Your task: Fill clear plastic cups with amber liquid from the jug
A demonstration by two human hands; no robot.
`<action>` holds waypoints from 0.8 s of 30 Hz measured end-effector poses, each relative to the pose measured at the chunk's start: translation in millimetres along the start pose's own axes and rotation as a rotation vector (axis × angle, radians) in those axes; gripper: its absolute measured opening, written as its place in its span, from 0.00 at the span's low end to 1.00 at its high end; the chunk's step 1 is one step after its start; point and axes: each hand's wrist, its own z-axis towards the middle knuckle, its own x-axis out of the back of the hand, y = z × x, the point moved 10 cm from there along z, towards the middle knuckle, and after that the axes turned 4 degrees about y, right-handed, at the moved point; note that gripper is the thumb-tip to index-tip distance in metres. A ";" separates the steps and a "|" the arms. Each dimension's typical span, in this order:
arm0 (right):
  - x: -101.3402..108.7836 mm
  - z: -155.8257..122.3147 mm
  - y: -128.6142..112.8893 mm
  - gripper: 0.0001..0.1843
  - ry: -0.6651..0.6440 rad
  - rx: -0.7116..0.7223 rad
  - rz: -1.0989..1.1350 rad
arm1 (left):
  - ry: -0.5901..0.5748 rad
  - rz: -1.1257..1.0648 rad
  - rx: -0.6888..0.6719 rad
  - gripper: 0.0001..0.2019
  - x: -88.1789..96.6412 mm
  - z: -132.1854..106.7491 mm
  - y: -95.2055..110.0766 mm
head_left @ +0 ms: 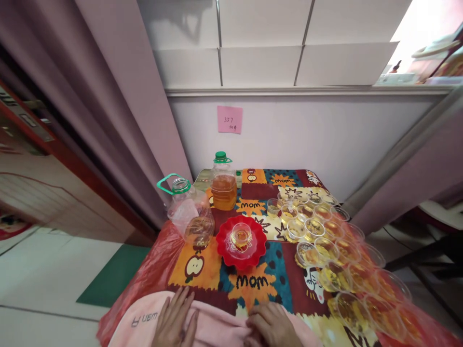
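Note:
My left hand lies flat on a pink cloth at the table's near edge, its fingers stretched out. On the same cloth, further right, my right hand has curled fingers closed on a fold; its fingertips are partly hidden. Beyond the hands stands a red scalloped dish with a small clear cup of yellow liquid in it. To its left is an uncapped clear plastic jug, which looks nearly emptied. A green-capped jug behind it holds amber liquid.
Rows of clear plastic cups with yellow liquid cover the right side of the table. A patterned tablecloth lies beneath, with red plastic draped at the left edge. A pink note is stuck on the wall behind.

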 end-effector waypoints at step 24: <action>60.7 104.5 -8.7 0.09 -0.078 -0.297 -0.091 | -0.072 -0.374 -0.100 0.14 51.3 151.8 79.8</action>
